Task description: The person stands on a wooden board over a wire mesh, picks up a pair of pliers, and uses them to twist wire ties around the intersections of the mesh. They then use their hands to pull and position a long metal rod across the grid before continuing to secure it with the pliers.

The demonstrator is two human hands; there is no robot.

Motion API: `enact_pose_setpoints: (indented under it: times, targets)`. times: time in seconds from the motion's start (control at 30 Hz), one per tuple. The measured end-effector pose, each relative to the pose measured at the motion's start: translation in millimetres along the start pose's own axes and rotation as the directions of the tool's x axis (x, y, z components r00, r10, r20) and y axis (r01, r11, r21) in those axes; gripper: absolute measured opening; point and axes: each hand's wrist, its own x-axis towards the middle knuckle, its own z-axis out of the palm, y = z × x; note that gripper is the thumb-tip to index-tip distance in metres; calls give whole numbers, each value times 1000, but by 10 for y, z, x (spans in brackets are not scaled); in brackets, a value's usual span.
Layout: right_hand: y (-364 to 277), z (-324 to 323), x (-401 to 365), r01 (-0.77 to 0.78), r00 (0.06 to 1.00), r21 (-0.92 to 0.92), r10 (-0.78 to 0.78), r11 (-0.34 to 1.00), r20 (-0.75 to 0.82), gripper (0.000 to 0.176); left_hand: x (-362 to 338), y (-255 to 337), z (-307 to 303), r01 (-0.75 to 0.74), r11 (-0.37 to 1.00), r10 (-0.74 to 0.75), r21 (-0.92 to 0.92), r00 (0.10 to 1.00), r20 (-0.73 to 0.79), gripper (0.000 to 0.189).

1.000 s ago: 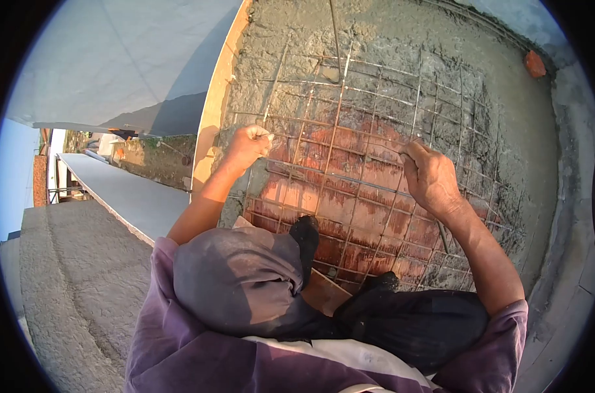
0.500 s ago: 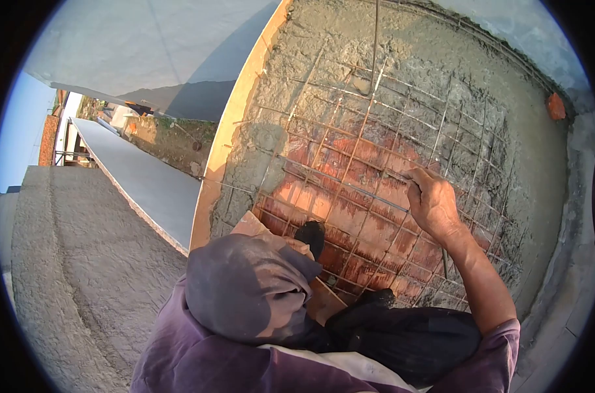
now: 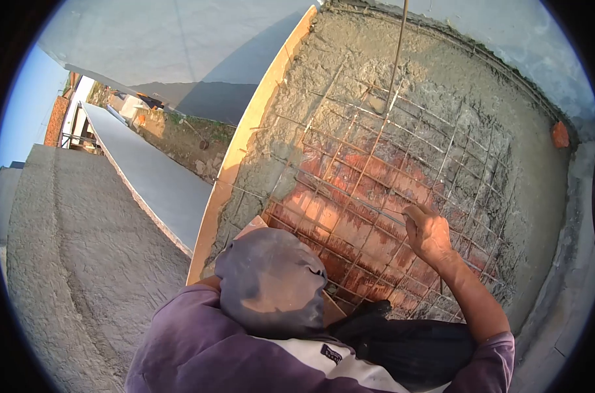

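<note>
My right hand [image 3: 428,232] is closed over the steel bar grid [image 3: 369,154], its thumb and fingertips bent together near a bar crossing. What it pinches is too small to make out. A dark thin piece shows just below the wrist. The grid lies over reddish boards [image 3: 310,213], with wet grey concrete [image 3: 356,39] around them. A rounded grey cloth-covered shape [image 3: 271,281] fills the lower middle. My left hand is not visible; a bit of skin shows between the purple sleeve [image 3: 186,321] and the grey shape.
A wooden form edge [image 3: 235,154] runs along the left of the concrete. A thin upright rod [image 3: 399,52] stands at the top, and a red brick piece [image 3: 560,134] lies at the right. Beyond the edge are a long pale panel [image 3: 144,170] and a rough grey surface [image 3: 94,242].
The view has shifted, so the grid appears lower and to the right. The grey shape now covers the dark shoe seen earlier. My right hand remains over the grid, still closed.
</note>
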Motion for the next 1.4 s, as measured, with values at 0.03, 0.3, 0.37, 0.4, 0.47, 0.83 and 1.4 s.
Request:
enact_pose_setpoints:
  times: [0.03,0.3,0.37,0.4,0.47,0.83,1.4]
  targets:
    - [6,12,-9,0,1000,-29,0,1000,10,11,107,-32,-8,-17,1000,17,6,1000,-13,26]
    - [-218,-30,518,14,999,-149,-7,989,51,13,794,93,-93,-209,974,209,85,978,9,28]
    - [-350,102,790,2,999,-114,4,994,53,13,933,323,-155,-289,957,290,20,954,-72,27]
    - [-408,230,933,3,998,-93,3,996,55,13,981,484,-182,-345,935,330,-79,930,-160,26]
    - [-501,599,1194,69,996,-116,-62,991,58,8,1034,888,-300,-502,858,465,-105,848,-256,23]
    - [-1175,1428,1412,53,986,-10,-51,999,160,9,1022,973,-449,-415,817,488,401,867,-98,19]
    - [-989,1997,1811,-281,950,30,273,959,153,23,1597,636,-829,-221,889,366,401,870,-331,25]
